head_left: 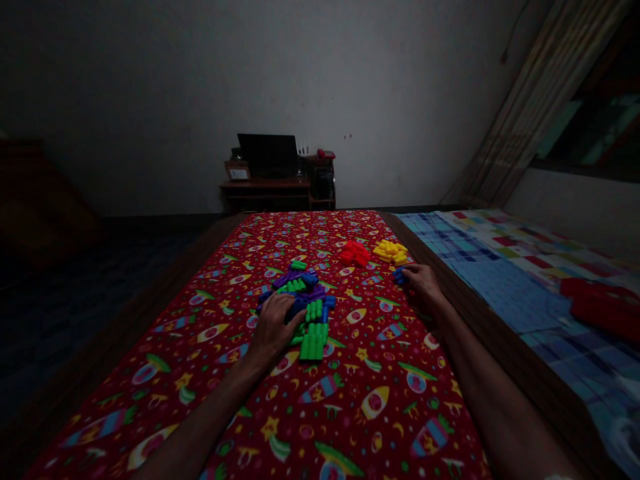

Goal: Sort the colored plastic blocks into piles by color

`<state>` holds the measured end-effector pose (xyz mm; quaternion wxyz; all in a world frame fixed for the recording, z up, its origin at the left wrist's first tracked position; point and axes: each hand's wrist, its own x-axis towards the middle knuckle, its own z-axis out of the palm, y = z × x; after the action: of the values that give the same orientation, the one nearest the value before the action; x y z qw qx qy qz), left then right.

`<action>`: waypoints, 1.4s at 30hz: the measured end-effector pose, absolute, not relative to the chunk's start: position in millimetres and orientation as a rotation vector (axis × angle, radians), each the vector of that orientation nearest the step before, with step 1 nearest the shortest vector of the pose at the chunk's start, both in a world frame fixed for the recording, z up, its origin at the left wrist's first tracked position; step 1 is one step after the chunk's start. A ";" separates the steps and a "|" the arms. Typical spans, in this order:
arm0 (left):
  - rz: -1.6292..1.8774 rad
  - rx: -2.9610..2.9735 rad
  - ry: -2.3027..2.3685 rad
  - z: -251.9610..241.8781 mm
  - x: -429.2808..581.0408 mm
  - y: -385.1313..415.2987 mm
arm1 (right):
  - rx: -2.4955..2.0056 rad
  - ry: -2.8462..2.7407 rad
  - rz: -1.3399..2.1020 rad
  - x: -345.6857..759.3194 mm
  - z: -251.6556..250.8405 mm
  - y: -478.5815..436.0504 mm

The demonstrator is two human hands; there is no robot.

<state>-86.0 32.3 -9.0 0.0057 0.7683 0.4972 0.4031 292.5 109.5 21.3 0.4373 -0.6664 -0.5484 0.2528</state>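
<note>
In front of me a mixed pile of green, blue and purple plastic toy blocks lies on a red patterned cloth [360, 400]. My left hand [274, 323] rests at the pile's near left side, with its thumb and fingers closed around a dark blue block [296, 308]. Ribbed green blocks [312, 343] lie just right of that hand. Farther right, my right hand [424, 283] pinches blue toy blocks [399, 275] at the cloth, close to a yellow block pile [391, 251]. Left of the yellow pile is a red block pile [355, 254].
A dark monitor [269, 155] stands on a small wooden desk [270, 190] by the far wall. Right of the cloth-covered surface lies blue plaid bedding [480, 280] with a red garment [600, 307] on it. A curtain [520, 113] hangs by the window.
</note>
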 end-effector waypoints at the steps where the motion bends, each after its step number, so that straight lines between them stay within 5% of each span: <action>1: 1.254 2.407 1.551 -8.1 -86.2 32.0 | -1.708 -1.373 0.591 298.3 18.8 107.3; 8: 1.292 2.419 1.495 -6.8 -89.6 34.9 | -1.858 -1.564 -0.015 289.1 27.1 99.5; 14: 1.180 2.544 1.394 5.4 -79.6 23.7 | -1.019 -2.089 0.684 179.2 43.8 59.3; 17: 1.046 2.630 1.354 10.9 -73.4 15.7 | -0.824 -2.285 0.743 141.7 41.7 36.2; 31: 1.271 2.242 1.737 -5.9 -115.1 49.6 | -1.812 -1.630 0.414 309.2 40.4 93.1; 42: 1.310 2.084 1.831 -13.8 -121.4 54.6 | -1.720 -1.623 0.162 283.8 54.7 90.0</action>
<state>-121.4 54.6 -13.8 0.0366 0.6788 0.5964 0.4268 283.8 90.0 54.7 0.3761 -0.6725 -0.6343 0.0634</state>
